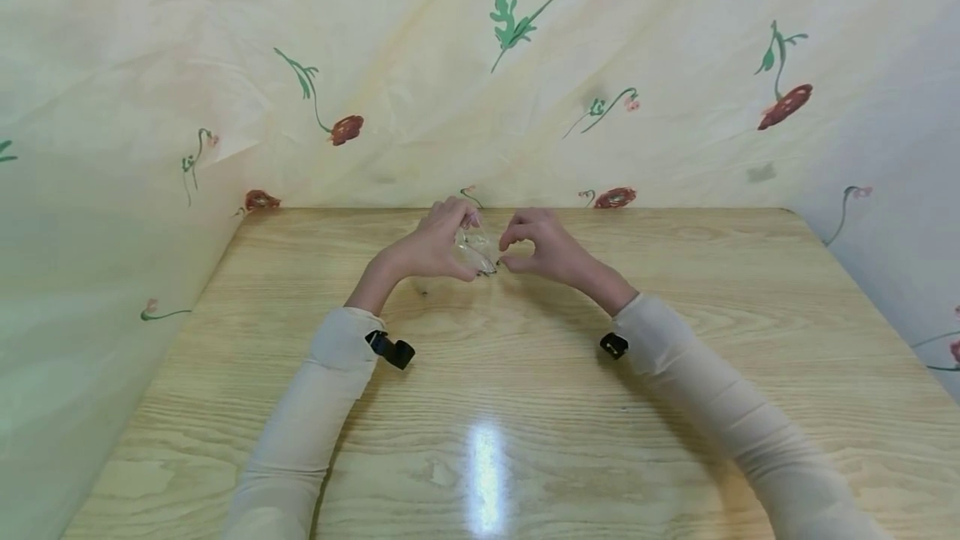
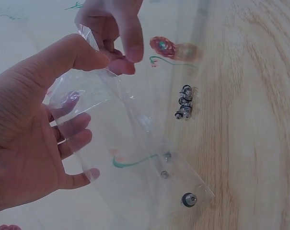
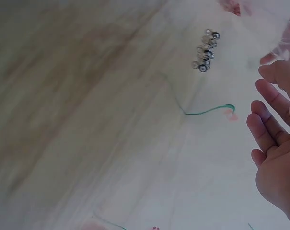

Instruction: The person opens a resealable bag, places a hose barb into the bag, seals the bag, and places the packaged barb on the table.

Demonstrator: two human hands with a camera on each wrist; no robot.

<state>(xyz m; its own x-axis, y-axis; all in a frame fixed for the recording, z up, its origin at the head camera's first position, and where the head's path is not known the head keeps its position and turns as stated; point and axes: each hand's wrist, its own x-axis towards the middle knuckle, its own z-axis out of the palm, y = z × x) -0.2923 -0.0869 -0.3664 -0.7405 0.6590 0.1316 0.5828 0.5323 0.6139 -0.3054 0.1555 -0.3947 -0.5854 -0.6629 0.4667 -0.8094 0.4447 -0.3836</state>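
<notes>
My left hand (image 1: 429, 247) holds a clear plastic bag (image 2: 106, 110), its thumb along the bag's upper edge and its other fingers showing through the film. Inside the lower end of the bag lie a larger metal fitting with a dark ring (image 2: 189, 200) and a pair of small metal pieces (image 2: 166, 165). My right hand (image 1: 547, 247) is beside the bag's upper edge, thumb and forefinger curved close toward each other. I cannot tell whether something small sits between them. Close by, several small metal fittings (image 2: 185, 101) with black rings lie in a cluster on the table.
A wood-grain table (image 1: 487, 382) spreads under both arms. Flower-printed cloth (image 1: 420, 40) hangs at the back and along both sides. Each sleeve cuff has a black strap, one at the left wrist (image 1: 390, 348) and one at the right (image 1: 613, 346).
</notes>
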